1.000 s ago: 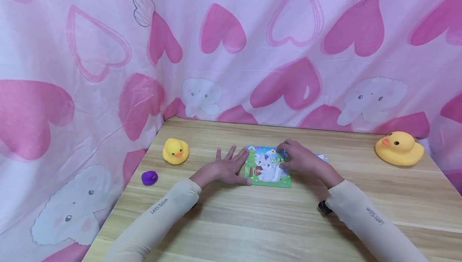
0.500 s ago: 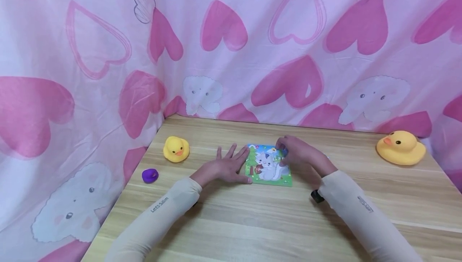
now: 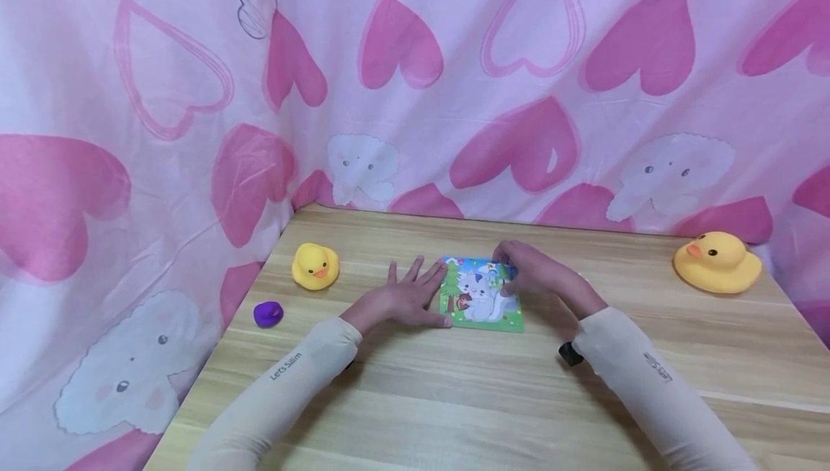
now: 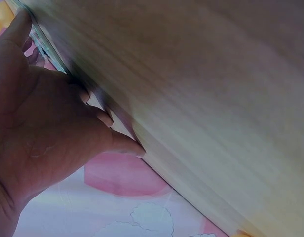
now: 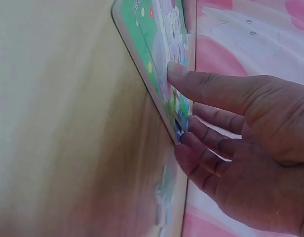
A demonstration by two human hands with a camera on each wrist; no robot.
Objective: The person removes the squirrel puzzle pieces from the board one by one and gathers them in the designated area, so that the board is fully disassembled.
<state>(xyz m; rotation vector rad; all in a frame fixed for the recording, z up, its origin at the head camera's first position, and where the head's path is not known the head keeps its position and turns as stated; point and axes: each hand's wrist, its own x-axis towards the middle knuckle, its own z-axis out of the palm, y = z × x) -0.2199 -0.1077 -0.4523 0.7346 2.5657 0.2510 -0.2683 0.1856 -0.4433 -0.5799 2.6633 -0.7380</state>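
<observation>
A jigsaw puzzle board [image 3: 478, 298] with a white cartoon squirrel lies on the wooden table. My left hand [image 3: 410, 303] rests with fingers spread along its left edge, the thumb reaching the near left corner. At the far right corner, my right hand [image 3: 538, 274] bends its fingers and thumb over a blue corner piece [image 3: 509, 271], mostly hidden. In the right wrist view the right thumb touches the picture side while fingertips meet the board's corner, where a narrow dark gap shows. A loose puzzle piece [image 5: 164, 195] lies beside the board, nearly covered by the right wrist in the head view.
On the left stand a yellow rubber duck [image 3: 315, 266] and a small purple duck [image 3: 268, 314]. A larger yellow duck [image 3: 717, 262] sits at the far right. Heart-patterned pink cloth [image 3: 402, 111] hangs behind and left of the table [image 3: 441, 399].
My right wrist and forearm have shifted slightly left and now cover most of the loose piece. The right fingers stay at the board's corner. My left hand keeps its place.
</observation>
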